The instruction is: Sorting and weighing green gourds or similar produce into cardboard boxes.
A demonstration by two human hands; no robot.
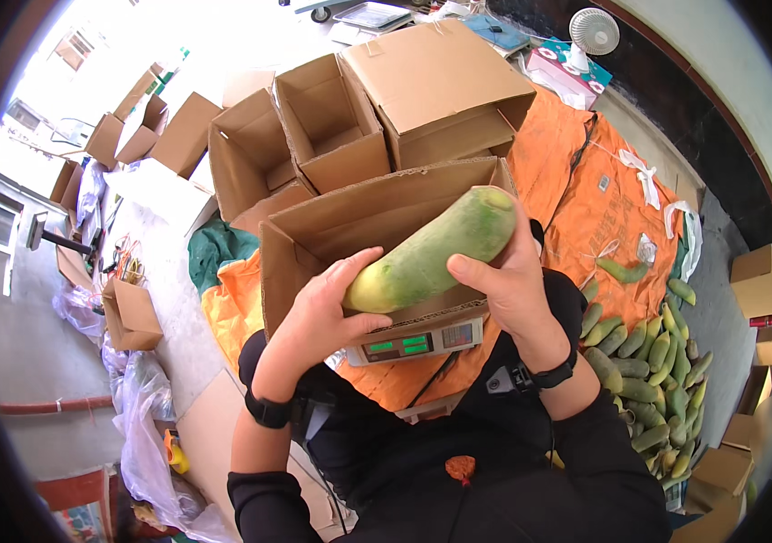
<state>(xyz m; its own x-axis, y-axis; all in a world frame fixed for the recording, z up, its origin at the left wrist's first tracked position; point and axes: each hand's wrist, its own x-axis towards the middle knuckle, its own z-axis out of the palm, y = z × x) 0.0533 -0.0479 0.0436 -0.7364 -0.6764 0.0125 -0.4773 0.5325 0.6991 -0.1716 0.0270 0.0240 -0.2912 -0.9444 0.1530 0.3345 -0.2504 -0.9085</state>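
Observation:
A large green gourd-like vegetable point(430, 254), yellowish at its left end, is held between my two hands above an open cardboard box point(386, 203). My left hand point(325, 298) grips the yellowish lower end. Around the upper right end is my right hand point(504, 278), its thumb on top. The box stands on a digital scale point(420, 343) with lit green displays. What lies in the box under the vegetable is hidden; its visible inner walls are bare.
Beyond the box stand more open cartons point(335, 122). At the right, an orange sheet point(582, 203) covers the floor beside a heap of similar vegetables point(657, 373). A small white fan point(594, 32) stands at the upper right. Plastic bags point(145, 421) lie at the left.

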